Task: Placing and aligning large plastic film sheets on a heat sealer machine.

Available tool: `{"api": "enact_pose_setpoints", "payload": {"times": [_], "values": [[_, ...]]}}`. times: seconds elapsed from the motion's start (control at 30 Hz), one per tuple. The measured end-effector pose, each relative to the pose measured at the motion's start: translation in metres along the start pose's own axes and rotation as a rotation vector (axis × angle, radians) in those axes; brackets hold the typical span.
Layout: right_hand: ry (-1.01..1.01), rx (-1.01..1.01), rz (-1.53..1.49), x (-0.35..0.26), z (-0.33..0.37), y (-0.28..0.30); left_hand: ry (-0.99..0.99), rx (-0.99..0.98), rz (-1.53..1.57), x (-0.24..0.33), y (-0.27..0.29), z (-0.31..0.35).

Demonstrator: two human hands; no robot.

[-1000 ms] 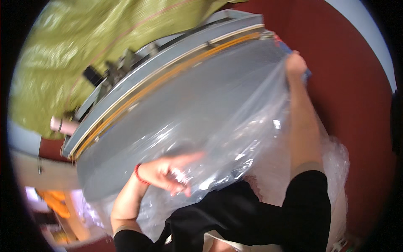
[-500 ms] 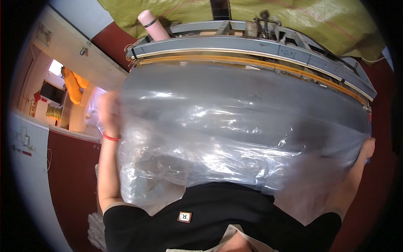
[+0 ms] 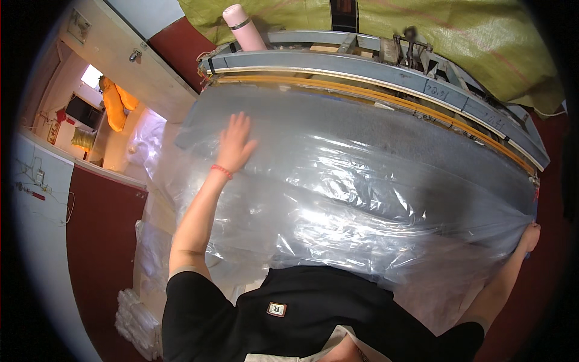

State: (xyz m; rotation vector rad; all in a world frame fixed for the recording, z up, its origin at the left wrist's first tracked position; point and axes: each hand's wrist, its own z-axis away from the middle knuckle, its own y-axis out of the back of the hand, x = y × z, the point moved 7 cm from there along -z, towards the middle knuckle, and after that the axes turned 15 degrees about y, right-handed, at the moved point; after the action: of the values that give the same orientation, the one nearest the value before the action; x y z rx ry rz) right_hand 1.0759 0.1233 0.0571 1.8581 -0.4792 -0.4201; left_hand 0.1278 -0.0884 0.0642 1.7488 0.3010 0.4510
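Head view: pink bottle (image 3: pixel 244 27), metal frame (image 3: pixel 362 67) beyond plastic film (image 3: pixel 350 187)

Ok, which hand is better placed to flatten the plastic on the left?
Left, most likely: the left hand is spread open over the clear plastic sheet there, while the right hand grips its edge at far right.

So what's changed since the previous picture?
The left hand has moved right, further in over the film, and is now open and spread. The right hand still grips the film at its right side; the pink bottle hasn't moved.
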Motion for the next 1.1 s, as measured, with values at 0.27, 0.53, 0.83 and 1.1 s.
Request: {"api": "enact_pose_setpoints", "payload": {"times": [0.27, 0.53, 0.83, 1.1], "values": [[0.047, 0.245, -1.247, 0.075, -0.021, -0.043, 0.150, 0.110, 0.058, 0.004, 0.007, -0.036], [-0.113, 0.296, -1.401, 0.095, 0.002, 0.009, -0.008, -0.040, 0.142, 0.022, 0.021, -0.051], [0.227, 0.219, -0.318, -0.097, -0.002, 0.063, 0.605, 0.263, 1.157, -0.032, 0.025, -0.083], [0.198, 0.443, -1.240, -0.155, -0.033, -0.023, 0.402, 0.353, 1.247, -0.113, -0.045, -0.180]]}}
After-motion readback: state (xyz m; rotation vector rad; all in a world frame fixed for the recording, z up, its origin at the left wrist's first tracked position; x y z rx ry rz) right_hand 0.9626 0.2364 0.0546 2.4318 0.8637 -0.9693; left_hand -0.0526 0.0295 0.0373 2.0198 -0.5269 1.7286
